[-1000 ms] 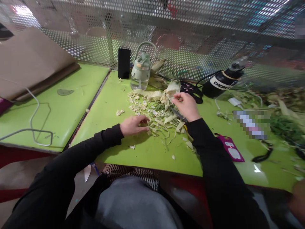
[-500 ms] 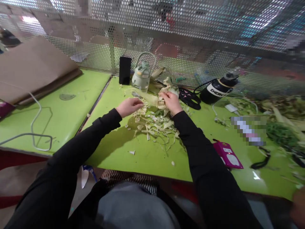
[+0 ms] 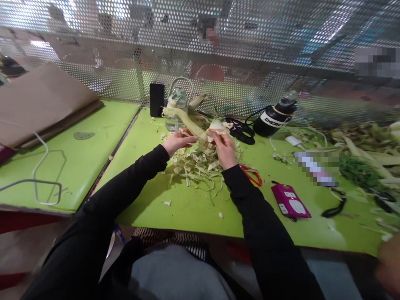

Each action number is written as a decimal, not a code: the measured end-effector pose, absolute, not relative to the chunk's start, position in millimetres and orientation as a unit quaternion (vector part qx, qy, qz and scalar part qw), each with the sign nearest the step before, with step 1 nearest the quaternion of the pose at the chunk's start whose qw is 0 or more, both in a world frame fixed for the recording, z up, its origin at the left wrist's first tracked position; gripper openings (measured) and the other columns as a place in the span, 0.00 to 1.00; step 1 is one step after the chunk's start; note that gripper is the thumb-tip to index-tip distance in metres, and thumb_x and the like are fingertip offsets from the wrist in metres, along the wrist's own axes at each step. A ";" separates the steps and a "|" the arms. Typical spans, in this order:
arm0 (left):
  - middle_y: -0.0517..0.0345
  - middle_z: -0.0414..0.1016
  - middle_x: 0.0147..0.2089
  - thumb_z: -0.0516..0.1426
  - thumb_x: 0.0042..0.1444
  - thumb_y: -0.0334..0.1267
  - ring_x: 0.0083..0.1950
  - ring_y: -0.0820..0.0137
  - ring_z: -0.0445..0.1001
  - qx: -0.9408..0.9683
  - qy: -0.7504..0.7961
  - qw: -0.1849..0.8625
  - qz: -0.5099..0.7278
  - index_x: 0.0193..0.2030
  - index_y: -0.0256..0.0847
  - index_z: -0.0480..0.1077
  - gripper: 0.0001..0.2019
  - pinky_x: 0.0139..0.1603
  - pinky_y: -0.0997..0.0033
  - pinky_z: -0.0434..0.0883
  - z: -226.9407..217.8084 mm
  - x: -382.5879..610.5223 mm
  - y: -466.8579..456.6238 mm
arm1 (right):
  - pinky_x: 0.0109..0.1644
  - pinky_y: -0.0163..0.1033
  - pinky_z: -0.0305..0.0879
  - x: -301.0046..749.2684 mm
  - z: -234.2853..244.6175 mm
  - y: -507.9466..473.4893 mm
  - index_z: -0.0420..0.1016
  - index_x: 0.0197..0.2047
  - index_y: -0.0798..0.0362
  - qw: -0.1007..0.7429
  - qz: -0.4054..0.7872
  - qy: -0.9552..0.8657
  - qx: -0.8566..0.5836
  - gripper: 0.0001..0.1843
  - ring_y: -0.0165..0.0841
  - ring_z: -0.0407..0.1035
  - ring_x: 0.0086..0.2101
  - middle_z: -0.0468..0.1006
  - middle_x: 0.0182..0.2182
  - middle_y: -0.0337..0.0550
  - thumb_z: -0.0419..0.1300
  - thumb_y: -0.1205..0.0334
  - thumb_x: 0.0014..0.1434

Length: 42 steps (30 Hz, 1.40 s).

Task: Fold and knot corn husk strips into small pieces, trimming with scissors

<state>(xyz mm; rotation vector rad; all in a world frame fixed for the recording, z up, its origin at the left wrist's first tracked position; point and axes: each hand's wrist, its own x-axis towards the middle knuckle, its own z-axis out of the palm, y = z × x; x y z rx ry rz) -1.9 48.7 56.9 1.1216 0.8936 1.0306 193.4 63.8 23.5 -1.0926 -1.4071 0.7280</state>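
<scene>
Where both hands lay low among the heap of pale cut husk scraps (image 3: 196,164) a second ago, the left hand (image 3: 176,141) and right hand (image 3: 223,148) now hold a long pale-green husk leaf (image 3: 186,121) raised above it, each grip pinched shut on the leaf. Red-handled scissors (image 3: 251,175) lie on the lime-green table (image 3: 193,204). The pale-green handled water bottle (image 3: 178,100) behind them looks nearly empty, though glare blurs it.

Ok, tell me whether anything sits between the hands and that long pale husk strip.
Nothing visible does: the left hand and right hand both grip the long pale husk strip, held over the pile of cut husk scraps.
</scene>
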 end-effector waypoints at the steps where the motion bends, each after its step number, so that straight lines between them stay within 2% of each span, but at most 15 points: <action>1: 0.55 0.78 0.38 0.63 0.57 0.32 0.36 0.76 0.76 0.483 0.390 0.638 0.456 0.39 0.35 0.72 0.05 0.43 0.73 0.70 56.2 -0.3 46.3 | 0.53 0.49 0.73 192.9 22.2 62.6 0.81 0.43 0.47 0.573 0.323 -0.592 -0.467 0.24 0.41 0.76 0.47 0.83 0.45 0.45 0.64 0.37 0.53; 7: 0.60 0.76 0.30 0.60 0.58 0.31 0.29 0.79 0.73 0.426 0.410 0.642 0.488 0.34 0.35 0.70 0.03 0.37 0.76 0.69 53.0 7.2 38.8 | 0.47 0.51 0.75 190.8 21.9 59.4 0.79 0.39 0.49 0.570 0.408 -0.544 -0.462 0.30 0.43 0.79 0.41 0.84 0.35 0.46 0.60 0.29 0.52; 13: 0.59 0.78 0.31 0.58 0.58 0.29 0.30 0.79 0.74 0.424 0.404 0.642 0.495 0.34 0.36 0.71 0.02 0.38 0.77 0.71 54.0 7.9 39.5 | 0.41 0.46 0.75 190.4 22.1 57.6 0.78 0.37 0.48 0.566 0.430 -0.532 -0.460 0.27 0.41 0.78 0.38 0.84 0.35 0.44 0.66 0.33 0.47; 17: 0.59 0.77 0.28 0.56 0.61 0.30 0.28 0.78 0.74 0.419 0.405 0.646 0.493 0.32 0.35 0.70 0.06 0.38 0.75 0.73 52.0 10.1 39.7 | 0.40 0.46 0.75 189.7 22.4 56.6 0.77 0.34 0.48 0.560 0.430 -0.538 -0.460 0.29 0.39 0.78 0.35 0.83 0.33 0.44 0.57 0.28 0.54; 18: 0.59 0.76 0.27 0.57 0.61 0.31 0.28 0.77 0.74 0.419 0.405 0.647 0.491 0.32 0.35 0.70 0.06 0.37 0.75 0.73 51.4 10.6 39.4 | 0.41 0.47 0.75 189.1 23.5 55.2 0.77 0.35 0.47 0.554 0.429 -0.546 -0.458 0.29 0.39 0.77 0.36 0.83 0.33 0.44 0.57 0.28 0.54; 20: 0.60 0.76 0.28 0.59 0.60 0.31 0.28 0.78 0.74 0.423 0.402 0.647 0.491 0.34 0.35 0.71 0.04 0.37 0.75 0.73 50.7 11.7 38.4 | 0.44 0.46 0.75 186.7 26.5 51.0 0.79 0.39 0.47 0.537 0.426 -0.571 -0.452 0.27 0.40 0.77 0.39 0.83 0.36 0.42 0.66 0.33 0.48; 23: 0.61 0.77 0.29 0.64 0.56 0.32 0.27 0.78 0.73 0.452 0.383 0.644 0.485 0.36 0.34 0.71 0.06 0.34 0.75 0.73 51.0 12.9 36.4 | 0.53 0.47 0.73 181.0 29.8 43.1 0.80 0.42 0.46 0.516 0.413 -0.602 -0.448 0.28 0.41 0.76 0.44 0.83 0.39 0.40 0.77 0.47 0.37; 24: 0.61 0.77 0.29 0.64 0.56 0.32 0.27 0.79 0.73 0.459 0.375 0.643 0.485 0.37 0.34 0.71 0.06 0.34 0.75 0.73 51.4 13.2 35.9 | 0.55 0.47 0.71 179.1 29.8 41.1 0.80 0.42 0.47 0.516 0.407 -0.605 -0.449 0.27 0.42 0.76 0.46 0.84 0.40 0.40 0.77 0.48 0.37; 26: 0.62 0.77 0.30 0.63 0.57 0.30 0.26 0.80 0.72 0.455 0.366 0.643 0.496 0.37 0.34 0.70 0.05 0.34 0.76 0.73 52.4 13.4 35.2 | 0.59 0.48 0.69 176.2 27.8 39.1 0.80 0.44 0.47 0.529 0.396 -0.598 -0.453 0.24 0.41 0.75 0.48 0.84 0.42 0.40 0.73 0.47 0.44; 28: 0.62 0.77 0.31 0.61 0.59 0.29 0.26 0.81 0.73 0.432 0.366 0.649 0.508 0.38 0.34 0.70 0.03 0.36 0.77 0.74 53.1 13.5 35.0 | 0.59 0.48 0.69 174.9 24.3 39.8 0.79 0.47 0.48 0.547 0.392 -0.584 -0.453 0.23 0.41 0.76 0.49 0.83 0.44 0.42 0.67 0.44 0.52; 30: 0.61 0.77 0.31 0.59 0.61 0.29 0.27 0.80 0.74 0.420 0.367 0.659 0.505 0.39 0.34 0.70 0.01 0.38 0.76 0.75 53.1 13.4 35.1 | 0.58 0.49 0.71 175.2 21.3 41.9 0.78 0.48 0.48 0.565 0.389 -0.570 -0.452 0.23 0.40 0.76 0.49 0.83 0.46 0.43 0.64 0.43 0.55; 37: 0.53 0.80 0.35 0.59 0.54 0.26 0.33 0.75 0.77 0.447 0.372 0.667 0.466 0.37 0.33 0.72 0.04 0.42 0.71 0.74 51.5 5.8 38.0 | 0.64 0.48 0.67 181.8 24.8 43.4 0.77 0.45 0.47 0.604 0.358 -0.554 -0.448 0.19 0.39 0.74 0.52 0.81 0.47 0.42 0.66 0.48 0.53; 40: 0.48 0.81 0.40 0.61 0.53 0.31 0.39 0.71 0.79 0.501 0.317 0.696 0.405 0.42 0.33 0.74 0.09 0.44 0.69 0.75 57.0 -4.9 38.9 | 0.62 0.49 0.69 184.0 29.8 42.8 0.77 0.45 0.46 0.587 0.372 -0.560 -0.450 0.19 0.40 0.75 0.51 0.82 0.46 0.43 0.67 0.46 0.52; 42: 0.49 0.81 0.44 0.62 0.50 0.29 0.42 0.70 0.79 0.566 0.279 0.685 0.364 0.45 0.35 0.74 0.14 0.46 0.68 0.75 62.7 -12.6 39.1 | 0.58 0.51 0.72 184.6 32.7 43.9 0.77 0.46 0.46 0.574 0.387 -0.561 -0.453 0.21 0.42 0.76 0.50 0.83 0.44 0.44 0.65 0.43 0.54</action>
